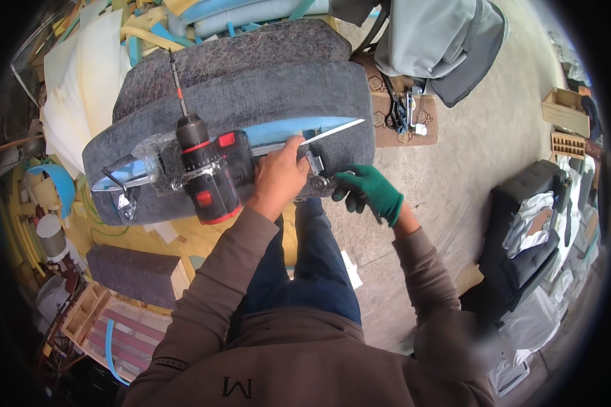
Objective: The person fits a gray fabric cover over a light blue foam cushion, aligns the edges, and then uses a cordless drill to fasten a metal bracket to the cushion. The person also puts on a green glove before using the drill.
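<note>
A dark grey upholstered cushion piece lies before me, with a long slit showing blue foam and a white strip. My bare left hand is closed at the slit's near edge, its fingertips gripping the fabric edge by the strip. Just right of it sits a small metal bracket. My right hand, in a green and black glove, closes on a dark object beside the bracket; its kind is hard to make out. A black and red cordless drill rests on the upholstery left of my left hand, its long bit pointing away.
Black scissors and metal hardware lie on a patterned mat beyond the right end. Grey covers stand behind it. Foam scraps pile up far left. A wooden frame sits at lower left, dark upholstered furniture at right.
</note>
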The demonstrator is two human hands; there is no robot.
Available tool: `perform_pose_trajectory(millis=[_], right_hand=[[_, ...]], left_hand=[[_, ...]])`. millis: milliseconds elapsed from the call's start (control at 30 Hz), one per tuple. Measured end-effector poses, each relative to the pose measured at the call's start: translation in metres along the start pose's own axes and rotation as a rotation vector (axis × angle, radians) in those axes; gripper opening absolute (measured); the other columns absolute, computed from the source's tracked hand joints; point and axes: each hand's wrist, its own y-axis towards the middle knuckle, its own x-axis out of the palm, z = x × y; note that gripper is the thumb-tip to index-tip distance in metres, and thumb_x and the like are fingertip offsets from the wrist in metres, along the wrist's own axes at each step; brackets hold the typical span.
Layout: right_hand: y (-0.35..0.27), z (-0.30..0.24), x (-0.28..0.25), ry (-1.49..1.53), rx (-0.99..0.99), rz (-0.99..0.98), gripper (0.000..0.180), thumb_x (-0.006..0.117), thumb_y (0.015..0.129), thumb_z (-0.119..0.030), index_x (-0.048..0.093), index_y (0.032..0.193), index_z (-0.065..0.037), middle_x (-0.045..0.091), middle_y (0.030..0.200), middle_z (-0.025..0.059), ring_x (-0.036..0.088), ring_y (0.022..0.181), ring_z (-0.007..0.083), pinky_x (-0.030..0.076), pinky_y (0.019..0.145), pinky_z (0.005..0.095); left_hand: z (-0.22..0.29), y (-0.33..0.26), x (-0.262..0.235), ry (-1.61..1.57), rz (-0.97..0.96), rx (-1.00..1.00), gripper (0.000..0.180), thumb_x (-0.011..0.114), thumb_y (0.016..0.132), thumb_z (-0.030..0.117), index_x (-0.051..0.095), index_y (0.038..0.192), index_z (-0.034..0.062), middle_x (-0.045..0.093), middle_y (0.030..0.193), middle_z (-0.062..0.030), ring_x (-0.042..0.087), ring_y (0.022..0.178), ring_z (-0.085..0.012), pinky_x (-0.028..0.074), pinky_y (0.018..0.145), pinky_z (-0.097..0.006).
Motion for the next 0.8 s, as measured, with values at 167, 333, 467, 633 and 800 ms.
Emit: perform_pose_trajectory(millis=[167, 333, 467, 633, 800], right_hand=[[-0.003, 0.001, 0.023, -0.002, 0.002, 0.118, 0.034, 0.065, 0.111, -0.033, 0.075, 0.119, -0.001, 0.081, 0.091, 0.0125, 0.069, 0.058, 0.0149, 0.051, 0.048, 0.0264], [-0.005, -0.01, 0.028, 0.011, 0.027, 0.139, 0.034, 0.066, 0.11, -0.032, 0.074, 0.116, 0.001, 0.081, 0.09, 0.0145, 0.07, 0.058, 0.0163, 0.051, 0.048, 0.0273], [-0.006, -0.015, 0.029, -0.026, 0.057, 0.174, 0.036, 0.066, 0.108, -0.032, 0.072, 0.114, 0.003, 0.081, 0.087, 0.0158, 0.072, 0.058, 0.0179, 0.051, 0.048, 0.0286], [0.007, -0.005, 0.037, -0.307, -0.038, 0.257, 0.035, 0.064, 0.105, -0.03, 0.075, 0.097, 0.002, 0.08, 0.091, 0.0223, 0.079, 0.07, 0.032, 0.061, 0.067, 0.0431], [0.013, -0.004, 0.05, -0.442, 0.006, 0.408, 0.038, 0.063, 0.103, -0.034, 0.078, 0.099, 0.0, 0.08, 0.102, 0.0247, 0.08, 0.088, 0.0415, 0.062, 0.084, 0.0501]], left_hand=[[0.004, 0.006, -0.002, 0.096, 0.034, -0.026, 0.033, 0.072, 0.101, 0.027, 0.069, 0.127, 0.006, 0.079, 0.098, -0.0264, 0.076, 0.098, -0.0504, 0.058, 0.089, -0.061], [0.006, 0.013, -0.008, 0.167, -0.007, -0.076, 0.035, 0.073, 0.1, 0.029, 0.07, 0.121, 0.002, 0.079, 0.099, -0.0291, 0.076, 0.098, -0.0524, 0.058, 0.089, -0.063], [0.01, 0.016, -0.011, 0.158, 0.006, -0.054, 0.037, 0.073, 0.1, 0.032, 0.072, 0.119, -0.0001, 0.079, 0.096, -0.03, 0.076, 0.097, -0.0527, 0.059, 0.089, -0.063], [0.013, 0.017, -0.016, 0.183, -0.004, -0.078, 0.039, 0.074, 0.097, 0.034, 0.076, 0.116, -0.0008, 0.079, 0.094, -0.0299, 0.076, 0.094, -0.0526, 0.06, 0.087, -0.061], [0.013, 0.024, -0.024, 0.148, -0.047, -0.029, 0.042, 0.075, 0.094, 0.035, 0.079, 0.108, -0.004, 0.077, 0.09, -0.0305, 0.076, 0.092, -0.0511, 0.06, 0.085, -0.059]])
